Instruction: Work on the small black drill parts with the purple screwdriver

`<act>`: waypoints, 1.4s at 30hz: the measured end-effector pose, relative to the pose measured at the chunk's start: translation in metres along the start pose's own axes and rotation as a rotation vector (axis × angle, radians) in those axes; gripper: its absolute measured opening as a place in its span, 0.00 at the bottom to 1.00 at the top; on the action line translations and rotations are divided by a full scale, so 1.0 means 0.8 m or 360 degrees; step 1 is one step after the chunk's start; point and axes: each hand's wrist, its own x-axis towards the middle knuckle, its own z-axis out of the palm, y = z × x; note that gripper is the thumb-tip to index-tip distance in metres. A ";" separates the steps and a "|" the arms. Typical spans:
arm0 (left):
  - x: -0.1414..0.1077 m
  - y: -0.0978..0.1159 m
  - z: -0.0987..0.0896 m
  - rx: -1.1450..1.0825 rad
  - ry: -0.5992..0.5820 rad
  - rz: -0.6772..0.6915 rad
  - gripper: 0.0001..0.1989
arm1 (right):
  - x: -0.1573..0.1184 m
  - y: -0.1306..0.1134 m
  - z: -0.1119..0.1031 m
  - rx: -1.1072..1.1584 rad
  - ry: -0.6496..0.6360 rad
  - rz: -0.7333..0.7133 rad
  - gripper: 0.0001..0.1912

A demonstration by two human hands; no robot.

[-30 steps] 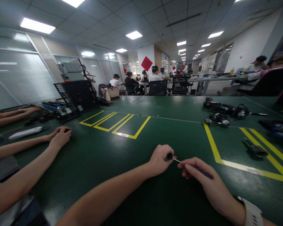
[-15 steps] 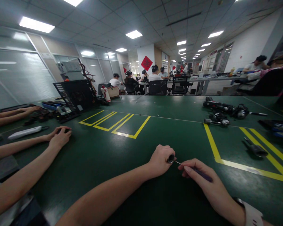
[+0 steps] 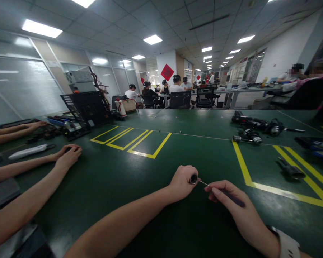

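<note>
Just right of centre, my left hand (image 3: 183, 183) is wrapped round a dark cylindrical part (image 3: 193, 178), whose round open end faces me. My right hand (image 3: 230, 200) grips a screwdriver (image 3: 233, 198) by its dark handle. The screwdriver's thin metal shaft points left, and its tip is at the edge of the cylindrical part by my left fingers. Whether the tip touches the part is too small to tell. Both hands are low over the green table (image 3: 161, 215).
A grey cone-shaped part (image 3: 293, 171) lies on yellow tape at right. Black tools (image 3: 258, 125) lie behind it. At left are another person's hands (image 3: 68, 154), a white device (image 3: 28, 152) and a black metal frame (image 3: 90, 109).
My left hand has turned the cylindrical part slightly and its open end sits a little further left. My right hand with the screwdriver has shifted slightly right.
</note>
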 end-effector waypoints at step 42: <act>-0.001 0.002 0.000 0.0070 -0.0017 0.0108 0.05 | -0.004 -0.009 0.003 -0.0135 -0.0057 -0.0007 0.11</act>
